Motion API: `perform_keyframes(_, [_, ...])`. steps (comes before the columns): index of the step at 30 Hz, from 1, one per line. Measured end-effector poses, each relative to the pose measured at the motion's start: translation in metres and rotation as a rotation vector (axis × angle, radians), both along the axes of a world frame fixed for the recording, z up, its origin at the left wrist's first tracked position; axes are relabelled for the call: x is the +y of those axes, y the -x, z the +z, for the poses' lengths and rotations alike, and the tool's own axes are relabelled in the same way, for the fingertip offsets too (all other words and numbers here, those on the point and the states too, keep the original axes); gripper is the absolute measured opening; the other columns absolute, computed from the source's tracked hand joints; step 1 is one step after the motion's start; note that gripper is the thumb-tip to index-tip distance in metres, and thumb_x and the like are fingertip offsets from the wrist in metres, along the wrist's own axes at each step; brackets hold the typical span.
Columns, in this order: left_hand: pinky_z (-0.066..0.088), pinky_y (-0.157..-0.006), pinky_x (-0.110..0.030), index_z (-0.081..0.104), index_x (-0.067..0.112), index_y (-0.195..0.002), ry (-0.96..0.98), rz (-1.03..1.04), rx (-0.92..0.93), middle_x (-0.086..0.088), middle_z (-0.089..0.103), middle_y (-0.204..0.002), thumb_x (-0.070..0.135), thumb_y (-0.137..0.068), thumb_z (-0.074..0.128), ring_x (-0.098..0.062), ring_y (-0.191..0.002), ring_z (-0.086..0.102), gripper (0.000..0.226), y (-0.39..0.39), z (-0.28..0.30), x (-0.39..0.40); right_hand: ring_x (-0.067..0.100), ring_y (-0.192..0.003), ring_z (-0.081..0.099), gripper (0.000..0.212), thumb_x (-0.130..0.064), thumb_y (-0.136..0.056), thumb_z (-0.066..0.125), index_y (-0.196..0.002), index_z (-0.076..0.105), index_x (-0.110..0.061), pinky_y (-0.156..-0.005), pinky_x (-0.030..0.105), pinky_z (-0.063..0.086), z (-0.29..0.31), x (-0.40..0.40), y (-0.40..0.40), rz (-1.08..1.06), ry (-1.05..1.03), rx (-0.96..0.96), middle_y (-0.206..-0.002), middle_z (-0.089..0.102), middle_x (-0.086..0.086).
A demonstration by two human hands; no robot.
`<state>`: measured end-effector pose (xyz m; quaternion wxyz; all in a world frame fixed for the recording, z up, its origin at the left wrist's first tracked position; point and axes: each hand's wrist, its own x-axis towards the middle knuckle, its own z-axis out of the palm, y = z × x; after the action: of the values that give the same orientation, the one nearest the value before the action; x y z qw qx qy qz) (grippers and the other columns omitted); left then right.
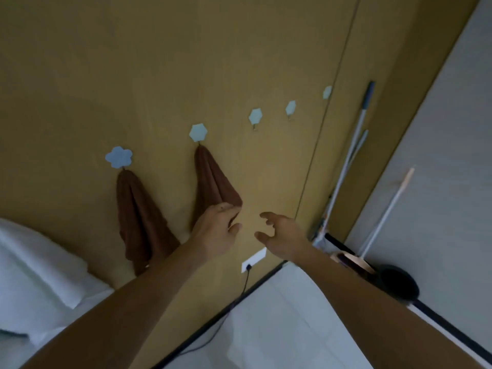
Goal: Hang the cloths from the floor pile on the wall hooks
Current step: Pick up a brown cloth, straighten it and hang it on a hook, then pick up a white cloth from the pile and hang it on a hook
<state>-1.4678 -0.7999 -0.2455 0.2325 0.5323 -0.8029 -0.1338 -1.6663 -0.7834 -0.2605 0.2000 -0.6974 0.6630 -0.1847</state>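
Two brown cloths hang on the tan wall. The left cloth (138,217) hangs from a pale blue flower-shaped hook (118,157). The second cloth (213,182) hangs from a hexagonal hook (198,132). My left hand (217,230) is at the lower edge of the second cloth, fingers curled against its bottom corner. My right hand (279,235) is just right of it, off the cloth, with fingers spread and nothing in it. Three more pale blue hooks (255,116), (290,107), (327,92) run to the right, bare.
A white socket plate (253,260) with a black cable sits low on the wall below my hands. Mop and broom handles (346,166) lean in the corner at the right, above a dark round object (399,283). White bedding (34,267) lies at the left.
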Motion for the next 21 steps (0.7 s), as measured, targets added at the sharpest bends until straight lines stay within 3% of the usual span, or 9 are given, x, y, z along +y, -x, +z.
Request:
perform_keyframes(4, [0.044, -0.105, -0.039, 0.056, 0.017, -0.141, -0.003, -0.17, -0.067, -0.003, 0.056, -0.138, 0.03, -0.095, 0.062, -0.025, -0.126, 0.051, 0.049, 0.047, 0.003, 0.022, 0.023, -0.12, 0.057, 0.063, -0.049, -0.091, 0.062, -0.147, 0.044, -0.026, -0.097, 0.031, 0.046, 0.003, 0.051, 0.051, -0.123, 0.005, 0.071, -0.136, 0.058, 0.005])
perform_keyframes(9, [0.051, -0.09, -0.041, 0.062, 0.022, -0.13, -0.056, -0.375, -0.148, -0.004, 0.06, -0.128, 0.058, -0.081, 0.04, -0.032, -0.116, 0.056, 0.065, 0.128, -0.002, 0.065, 0.03, -0.12, 0.056, 0.06, -0.05, -0.09, 0.062, -0.143, 0.047, -0.026, -0.096, 0.039, 0.049, 0.003, 0.135, 0.127, -0.328, -0.011, 0.144, -0.131, 0.06, 0.007])
perform_keyframes(13, [0.046, -0.095, -0.033, 0.056, 0.026, -0.138, -0.05, -0.526, -0.159, 0.0, 0.057, -0.132, 0.046, -0.09, 0.062, -0.027, -0.121, 0.051, 0.053, 0.208, -0.005, 0.118, 0.029, -0.118, 0.058, 0.058, -0.048, -0.087, 0.064, -0.139, 0.051, -0.028, -0.095, 0.042, 0.05, -0.001, 0.224, 0.188, -0.5, -0.006, 0.176, -0.131, 0.061, 0.004])
perform_keyframes(16, [0.046, -0.098, -0.038, 0.054, 0.028, -0.14, -0.074, -0.657, -0.163, 0.001, 0.055, -0.129, 0.047, -0.089, 0.06, -0.026, -0.119, 0.051, 0.054, 0.271, -0.011, 0.173, 0.029, -0.118, 0.057, 0.059, -0.047, -0.088, 0.064, -0.142, 0.048, -0.027, -0.097, 0.043, 0.049, -0.005, 0.307, 0.232, -0.636, -0.028, 0.188, -0.132, 0.059, 0.006])
perform_keyframes(21, [0.038, -0.108, -0.037, 0.042, 0.026, -0.148, -0.077, -0.874, -0.238, 0.003, 0.042, -0.146, 0.045, -0.095, 0.058, -0.022, -0.133, 0.038, 0.058, 0.37, -0.02, 0.296, 0.025, -0.129, 0.049, 0.064, -0.052, -0.091, 0.06, -0.147, 0.042, -0.027, -0.105, 0.042, 0.044, -0.018, 0.46, 0.292, -0.879, -0.06, 0.182, -0.144, 0.052, 0.003])
